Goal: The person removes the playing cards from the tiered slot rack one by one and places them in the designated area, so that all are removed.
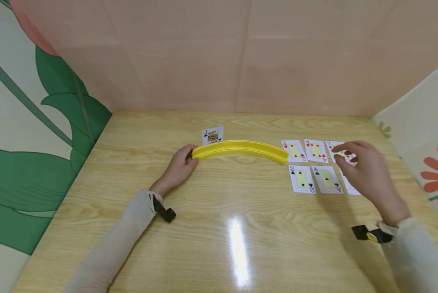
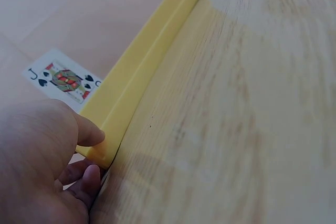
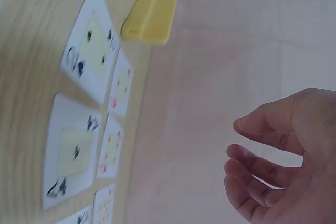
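My left hand [image 1: 180, 167] grips the left end of a curved yellow card holder [image 1: 240, 147], thumb on its front face in the left wrist view. A jack of spades [image 2: 65, 80] stands upright in the holder near that hand. Above the cards at the right, my right hand [image 1: 369, 175] hovers with thumb and fingers bent and apart, nothing between them. Under and beside it lie a seven of hearts [image 1: 330, 145], a four of hearts [image 1: 315, 150] and a two of hearts [image 1: 293, 151]. Closer in are a two of spades [image 1: 301, 179] and an ace of clubs [image 1: 327, 179].
One more card [image 1: 350, 186] in the near row is mostly hidden by the right hand. The wooden table [image 1: 204, 244] meets a pink draped wall [image 1: 222, 73] at the back. A floral panel [image 1: 423, 134] borders the right side.
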Demonstrator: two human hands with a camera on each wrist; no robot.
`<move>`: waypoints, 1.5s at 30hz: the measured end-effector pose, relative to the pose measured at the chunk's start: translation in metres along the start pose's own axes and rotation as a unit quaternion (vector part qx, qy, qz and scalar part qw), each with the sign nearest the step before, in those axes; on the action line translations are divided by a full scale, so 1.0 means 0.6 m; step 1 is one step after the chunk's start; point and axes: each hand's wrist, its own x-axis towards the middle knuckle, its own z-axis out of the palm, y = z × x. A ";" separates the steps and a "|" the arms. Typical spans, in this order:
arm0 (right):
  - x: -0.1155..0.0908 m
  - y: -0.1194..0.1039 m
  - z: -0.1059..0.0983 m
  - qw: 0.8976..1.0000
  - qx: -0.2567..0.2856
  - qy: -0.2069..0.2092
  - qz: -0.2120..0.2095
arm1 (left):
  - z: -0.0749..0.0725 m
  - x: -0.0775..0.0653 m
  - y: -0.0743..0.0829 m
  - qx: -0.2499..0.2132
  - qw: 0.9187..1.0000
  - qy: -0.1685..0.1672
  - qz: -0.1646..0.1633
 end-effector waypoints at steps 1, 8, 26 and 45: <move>0.004 -0.005 0.002 1.000 0.001 0.001 -0.007 | 0.000 0.000 0.000 0.000 1.000 0.000 -0.001; 0.037 -0.054 0.023 0.999 0.018 0.001 -0.051 | 0.000 -0.002 -0.002 0.000 1.000 0.003 -0.004; 0.132 -0.204 0.113 0.991 0.075 -0.055 -0.101 | -0.007 -0.011 0.000 -0.005 1.000 0.008 -0.004; 0.190 -0.340 0.221 0.981 0.114 -0.072 -0.141 | 0.000 -0.013 -0.004 -0.013 1.000 0.000 0.009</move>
